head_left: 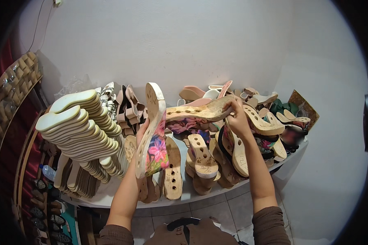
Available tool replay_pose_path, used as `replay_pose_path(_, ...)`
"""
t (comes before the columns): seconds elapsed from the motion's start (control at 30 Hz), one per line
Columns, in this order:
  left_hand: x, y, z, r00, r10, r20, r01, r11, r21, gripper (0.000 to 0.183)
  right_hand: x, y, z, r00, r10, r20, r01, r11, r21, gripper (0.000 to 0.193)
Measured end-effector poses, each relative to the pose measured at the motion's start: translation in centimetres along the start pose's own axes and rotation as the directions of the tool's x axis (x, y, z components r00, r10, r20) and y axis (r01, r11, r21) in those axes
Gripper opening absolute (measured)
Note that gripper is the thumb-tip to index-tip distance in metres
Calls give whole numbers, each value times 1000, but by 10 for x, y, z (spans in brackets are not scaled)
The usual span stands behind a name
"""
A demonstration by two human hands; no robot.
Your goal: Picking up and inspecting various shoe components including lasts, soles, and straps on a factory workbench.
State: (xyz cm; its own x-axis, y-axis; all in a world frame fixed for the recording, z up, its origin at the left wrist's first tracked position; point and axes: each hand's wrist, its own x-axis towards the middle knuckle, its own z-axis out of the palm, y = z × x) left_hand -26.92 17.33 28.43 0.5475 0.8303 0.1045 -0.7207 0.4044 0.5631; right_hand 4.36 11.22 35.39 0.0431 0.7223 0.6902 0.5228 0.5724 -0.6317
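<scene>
White wall and a curved white shelf is the whole setup, with grey floor tiles down below and the person's brown sleeves coming in from the bottom edge. Closest in, the left hand has its fingers wrapped round a wedge sole with floral fabric on its side, held up on end, pale bottom turned out, so the whole bottom shows. The right hand is pinched shut on the end of a second wooden wedge sole, held roughly flat and nosing up against the first one, looks like they're lining the two up as a pair. Under both hands is a loose heap of drilled wooden soles, some lying holes up. Off to the left there's a neat leaning stack of cream soles, stacked to save room I guess. Further back sit folded straps and bows and more pinkish soles against the wall.
</scene>
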Motion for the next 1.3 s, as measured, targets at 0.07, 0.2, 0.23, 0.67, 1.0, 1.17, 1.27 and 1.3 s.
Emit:
replay_pose_path(0.07,0,6,-7,967,-7,256,39,992,-120,35,3,9,17,971,233,60,-241,941,237,30)
replay_pose_path(0.2,-8,3,11,999,26,38,-22,993,-117,38,9,27,64,953,152,-261,-142,988,57,47)
replay_pose_path(0.23,-13,1,19,999,36,-36,-40,993,-114,39,12,30,70,953,152,-262,-141,988,60,47)
replay_pose_path(0.67,-40,9,27,993,-13,114,38,975,-220,45,17,77,71,817,525,238,-570,798,198,34)
replay_pose_path(1.0,-45,3,7,993,117,25,-115,990,-85,39,-19,102,110,696,623,357,-669,743,9,29)
replay_pose_path(1.17,-48,5,-15,991,73,109,-72,997,-17,38,-27,136,114,661,666,347,-698,715,-44,31)
replay_pose_path(1.27,-45,2,-31,997,44,62,-42,998,-37,38,-25,142,116,634,681,366,-700,707,-103,32)
replay_pose_path(1.3,-43,0,-35,999,42,33,-41,999,-28,38,-25,145,115,634,682,364,-700,707,-104,32)
